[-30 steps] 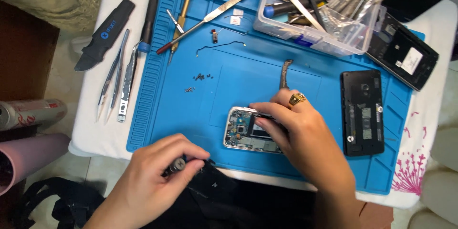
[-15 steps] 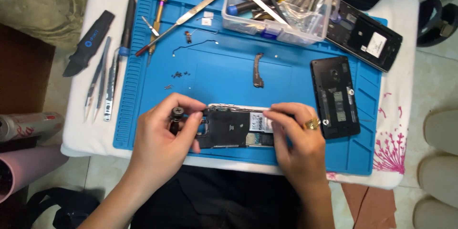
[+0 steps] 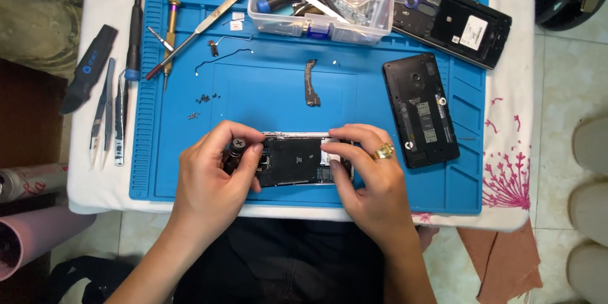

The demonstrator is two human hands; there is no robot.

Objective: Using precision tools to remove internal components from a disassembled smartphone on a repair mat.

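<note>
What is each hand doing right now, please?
Left hand: closed on the left end of the opened phone, a small dark tool under its thumb.
Right hand: closed on the phone's right end.

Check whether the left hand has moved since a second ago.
Yes. The left hand has come up from the near edge of the blue mat to grip the opened phone's left end.

Opened phone [image 3: 297, 159], dark inner face up, gripped at its ends by left hand [image 3: 212, 177] and right hand [image 3: 370, 183] over blue work mat [image 3: 266, 95]. Black back cover [image 3: 419, 111] just right of the right hand. Clear tool box [image 3: 320, 0] well above both hands. Tweezers [image 3: 100, 114] left of the left hand.
</note>
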